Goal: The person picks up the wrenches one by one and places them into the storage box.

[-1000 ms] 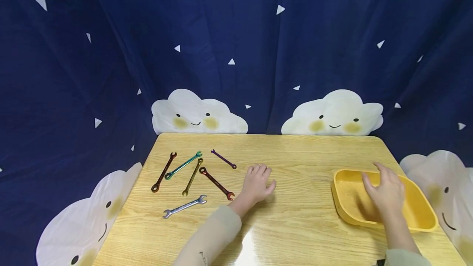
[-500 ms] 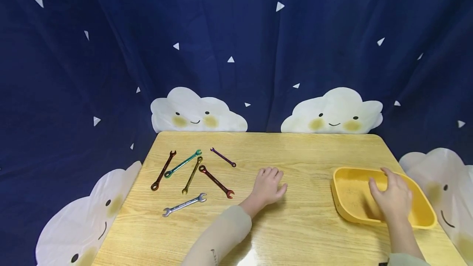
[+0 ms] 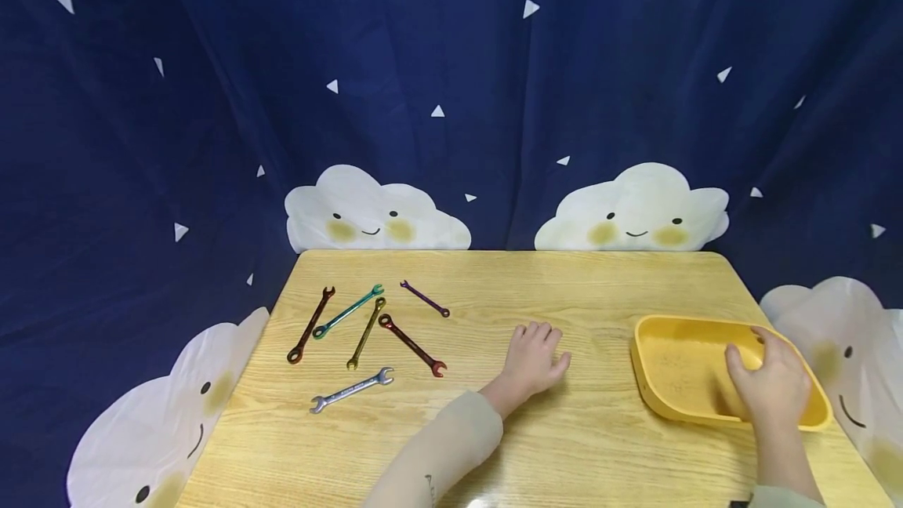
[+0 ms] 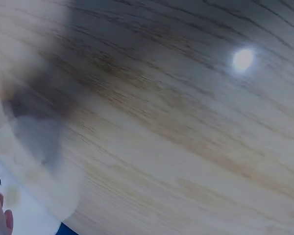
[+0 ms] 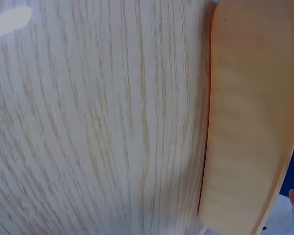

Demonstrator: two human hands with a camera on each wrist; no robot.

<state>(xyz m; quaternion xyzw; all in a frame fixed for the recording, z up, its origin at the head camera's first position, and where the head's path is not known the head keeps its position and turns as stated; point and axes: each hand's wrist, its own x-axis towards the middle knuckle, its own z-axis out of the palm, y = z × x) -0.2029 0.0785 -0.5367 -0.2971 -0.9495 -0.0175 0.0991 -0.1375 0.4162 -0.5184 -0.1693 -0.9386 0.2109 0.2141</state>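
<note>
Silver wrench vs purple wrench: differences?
The silver wrench has two open ends; the purple wrench has one open, one ring. The silver wrench looks longer and thicker than the purple wrench. Head view: silver wrench slants up rightward, purple wrench down. Both lie on the table.

Wrenches (image 3: 349, 311): purple, teal, gold, silver, two dark red.
Tub (image 3: 677, 367): plain yellow.
Table (image 3: 600, 281): pale tan, brown wood grain.
Curtain (image 3: 395, 38): navy, scattered white triangles.
Clouds (image 3: 367, 194): white, yellow cheeks, dark eyes and mouths.
Left sleeve (image 3: 444, 449): pale beige, dark mark.
</note>
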